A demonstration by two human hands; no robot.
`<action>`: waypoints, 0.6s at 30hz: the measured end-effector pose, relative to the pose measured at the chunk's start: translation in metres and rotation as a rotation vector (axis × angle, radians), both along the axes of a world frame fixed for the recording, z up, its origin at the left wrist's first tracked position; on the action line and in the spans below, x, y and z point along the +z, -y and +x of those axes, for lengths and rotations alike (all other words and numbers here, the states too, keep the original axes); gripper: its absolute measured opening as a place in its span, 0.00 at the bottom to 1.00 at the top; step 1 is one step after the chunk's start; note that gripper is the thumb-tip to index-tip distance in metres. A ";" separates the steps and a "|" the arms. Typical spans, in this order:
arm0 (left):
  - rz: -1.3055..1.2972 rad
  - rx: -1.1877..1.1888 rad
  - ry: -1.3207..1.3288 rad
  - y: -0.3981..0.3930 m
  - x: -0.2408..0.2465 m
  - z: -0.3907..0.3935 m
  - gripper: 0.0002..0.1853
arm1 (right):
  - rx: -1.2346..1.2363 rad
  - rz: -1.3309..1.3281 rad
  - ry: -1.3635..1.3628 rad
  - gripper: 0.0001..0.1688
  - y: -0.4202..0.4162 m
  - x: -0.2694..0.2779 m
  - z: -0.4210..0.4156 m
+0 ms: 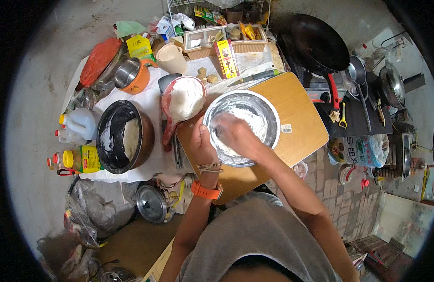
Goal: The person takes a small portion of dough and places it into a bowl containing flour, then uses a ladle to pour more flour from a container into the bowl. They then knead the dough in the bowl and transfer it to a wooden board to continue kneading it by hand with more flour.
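Observation:
A metal bowl (pixel 275 131) holding white flour (pixel 257 121) sits on a wooden board (pixel 303 112). My left hand (pixel 203 145) grips the bowl's left rim, thumb on the upper edge. Inside the bowl, my right hand (pixel 238 133) is in the flour, its fingers motion-blurred, so whether they close on anything cannot be told. Just left of the bowl lies a red plastic scoop (pixel 168 127) heaped with white flour (pixel 187 98). Farther left, a dark inner pot (pixel 145 139) contains a pale mass (pixel 131 139) on one side.
A knife (pixel 255 76) lies along the board's far edge, near ginger pieces (pixel 211 78) and a yellow box (pixel 226 60). An orange-and-steel cup (pixel 136 83) stands left. A wok (pixel 317 42) rests on the stove at right. Bottles (pixel 81 123) line the table's left edge.

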State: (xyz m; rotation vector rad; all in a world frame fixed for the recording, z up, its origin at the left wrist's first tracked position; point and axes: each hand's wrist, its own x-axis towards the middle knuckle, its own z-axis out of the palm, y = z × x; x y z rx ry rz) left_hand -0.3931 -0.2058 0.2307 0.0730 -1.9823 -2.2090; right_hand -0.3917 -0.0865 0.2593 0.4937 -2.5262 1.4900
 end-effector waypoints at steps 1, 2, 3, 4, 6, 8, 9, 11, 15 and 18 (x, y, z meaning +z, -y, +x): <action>0.061 -0.022 -0.007 -0.002 0.003 -0.002 0.19 | -0.064 -0.111 0.057 0.14 -0.003 0.005 -0.005; -0.022 -0.013 -0.010 -0.004 0.009 0.004 0.19 | -0.143 -0.338 0.096 0.17 -0.007 -0.010 -0.009; 0.003 -0.016 -0.002 -0.005 0.007 0.004 0.19 | -0.181 -0.373 0.139 0.18 -0.007 -0.002 -0.005; 0.028 -0.019 0.006 -0.005 0.004 0.003 0.19 | -0.164 -0.279 0.004 0.17 -0.006 -0.006 -0.005; 0.036 -0.005 0.032 -0.003 -0.004 0.004 0.19 | -0.087 -0.128 -0.128 0.16 -0.001 -0.010 -0.001; 0.032 -0.025 0.057 0.002 -0.008 0.004 0.19 | 0.034 -0.016 -0.122 0.15 0.005 -0.005 0.011; 0.036 -0.034 0.066 0.003 -0.009 0.002 0.19 | 0.065 -0.021 -0.080 0.15 0.002 -0.004 0.011; 0.039 -0.029 0.070 0.002 -0.007 0.005 0.18 | 0.126 -0.032 0.006 0.15 -0.004 -0.004 0.008; 0.120 -0.024 0.054 -0.008 0.004 0.008 0.17 | -0.060 -0.146 -0.170 0.15 -0.008 -0.002 -0.008; 0.039 0.008 0.006 -0.002 0.000 0.000 0.16 | 0.122 -0.023 0.019 0.15 0.000 -0.009 0.015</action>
